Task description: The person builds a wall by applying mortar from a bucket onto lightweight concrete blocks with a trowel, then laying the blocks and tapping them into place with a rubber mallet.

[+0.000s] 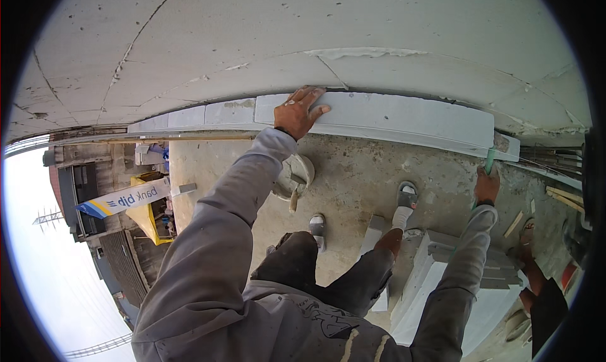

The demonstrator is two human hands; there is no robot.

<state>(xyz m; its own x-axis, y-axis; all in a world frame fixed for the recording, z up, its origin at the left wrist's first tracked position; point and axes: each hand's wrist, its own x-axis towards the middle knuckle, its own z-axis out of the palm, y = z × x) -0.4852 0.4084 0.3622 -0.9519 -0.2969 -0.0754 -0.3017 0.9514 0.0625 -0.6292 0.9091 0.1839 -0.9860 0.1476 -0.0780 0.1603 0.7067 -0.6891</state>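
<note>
A row of white, light concrete blocks (379,112) runs along the foot of the grey wall (379,21). My left hand (297,114) lies on the long nearest block, fingers stretched and thumb apart, with nothing in its grip. At that block's right end, my right hand (486,186) is closed around a green-handled tool (490,158). The tool's upper end meets a rough grey-brown patch by the block's end; whether that patch is its head or mortar I cannot tell.
A round bucket (308,167) with a wooden-handled tool (293,201) stands on the concrete floor. White blocks (420,292) are stacked at lower right, near another person's leg (534,272). Wood scraps (514,224) lie beyond. A banner (136,196) hangs at left.
</note>
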